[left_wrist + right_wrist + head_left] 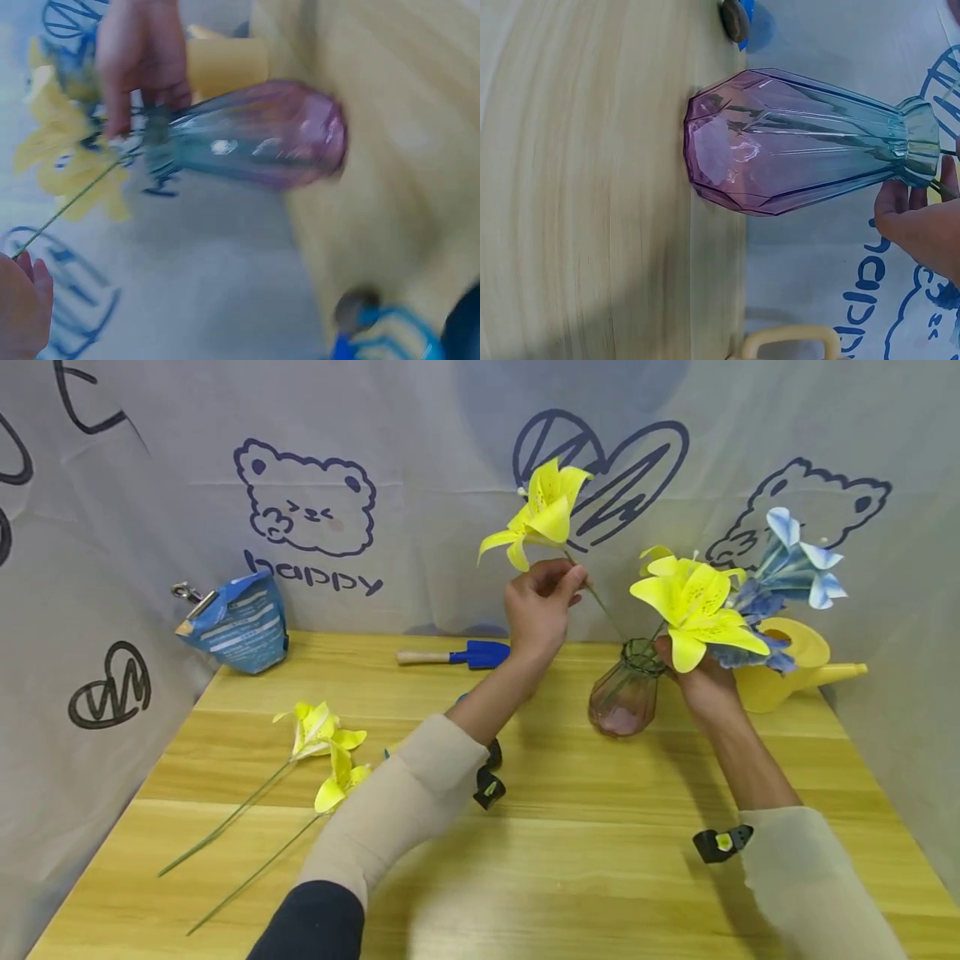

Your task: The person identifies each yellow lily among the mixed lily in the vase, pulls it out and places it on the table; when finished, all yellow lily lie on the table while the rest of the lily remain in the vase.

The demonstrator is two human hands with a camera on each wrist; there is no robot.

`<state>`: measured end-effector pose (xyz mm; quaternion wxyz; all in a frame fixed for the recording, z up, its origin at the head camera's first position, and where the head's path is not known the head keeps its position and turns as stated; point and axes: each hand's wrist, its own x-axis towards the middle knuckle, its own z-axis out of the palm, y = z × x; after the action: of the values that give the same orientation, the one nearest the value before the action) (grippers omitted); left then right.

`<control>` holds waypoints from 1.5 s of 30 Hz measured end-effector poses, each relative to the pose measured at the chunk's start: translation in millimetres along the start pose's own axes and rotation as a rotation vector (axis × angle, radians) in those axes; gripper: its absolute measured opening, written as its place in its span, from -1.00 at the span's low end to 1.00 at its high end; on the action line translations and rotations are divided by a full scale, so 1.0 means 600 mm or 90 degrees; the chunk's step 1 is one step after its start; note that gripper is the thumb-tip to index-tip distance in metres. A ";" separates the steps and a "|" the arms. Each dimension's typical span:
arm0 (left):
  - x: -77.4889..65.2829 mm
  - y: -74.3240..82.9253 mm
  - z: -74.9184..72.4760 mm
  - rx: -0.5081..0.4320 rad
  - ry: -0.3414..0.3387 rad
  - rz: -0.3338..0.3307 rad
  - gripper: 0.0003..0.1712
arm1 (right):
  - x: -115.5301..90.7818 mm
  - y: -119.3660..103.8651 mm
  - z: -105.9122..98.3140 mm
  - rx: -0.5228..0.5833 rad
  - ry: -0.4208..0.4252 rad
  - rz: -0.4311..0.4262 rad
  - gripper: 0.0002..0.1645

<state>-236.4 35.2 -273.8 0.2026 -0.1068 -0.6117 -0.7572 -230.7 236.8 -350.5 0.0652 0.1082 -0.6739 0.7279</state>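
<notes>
My left hand (543, 610) pinches the thin green stem of a yellow lily (551, 510), bloom upright above the fingers. That stem slants down to the mouth of a faceted glass vase (621, 714), purple-pink at the base and blue-green at the neck. At the neck, my right hand (705, 689) grips the vase with thumb and fingers, also seen in the right wrist view. Another yellow lily (701, 602) and blue flowers (798, 572) stand over the vase, partly covering the right hand. Stems show through the glass.
Two yellow lilies (313, 732) lie at the left of the wooden table (570, 877). Behind stand a clipped blue bag (243, 627) and a yellow watering can (776, 689); a blue trowel (480, 654) lies between them. Blue loops (405, 322) show in the left wrist view.
</notes>
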 end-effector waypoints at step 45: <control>-0.295 0.009 -0.434 0.719 -0.385 -0.156 -0.91 | -0.027 0.035 -0.030 -0.313 -0.133 -0.021 -0.07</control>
<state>-53.0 -187.1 -401.0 -0.0412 -0.1215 -0.9532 -0.2738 -221.4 253.9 -376.2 0.0313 0.1748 -0.8318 0.5259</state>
